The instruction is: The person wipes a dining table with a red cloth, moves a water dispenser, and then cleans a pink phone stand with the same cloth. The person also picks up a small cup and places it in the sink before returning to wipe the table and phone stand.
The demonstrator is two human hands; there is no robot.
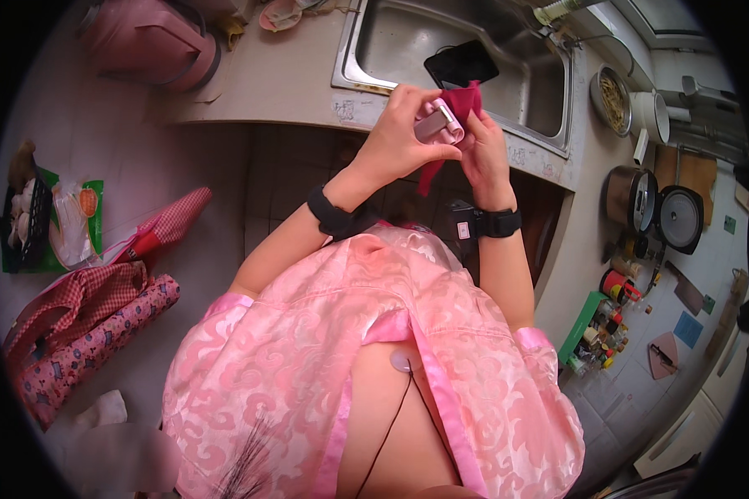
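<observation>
Just in front of the sink's near edge, my left hand (393, 134) holds a small pink object with a silver-grey panel (437, 125), thumb below and fingers above. What it is exactly, I cannot tell. My right hand (490, 153) grips a dark pink cloth (462, 100) beside the object, and the cloth seems to touch its far side. One end of the cloth hangs down between my hands. Behind them, a flat black object (468, 62) lies in the stainless steel sink (399, 40). Part of the right fingers is hidden by the cloth.
A pink kettle (156, 50) stands on the counter at upper left. To the right are a metal bowl (611, 100), a rice cooker (627, 196) with its lid up, several bottles (599, 337) and a cleaver (685, 287) on the wall. Garlic (19, 212) sits in a black basket at left.
</observation>
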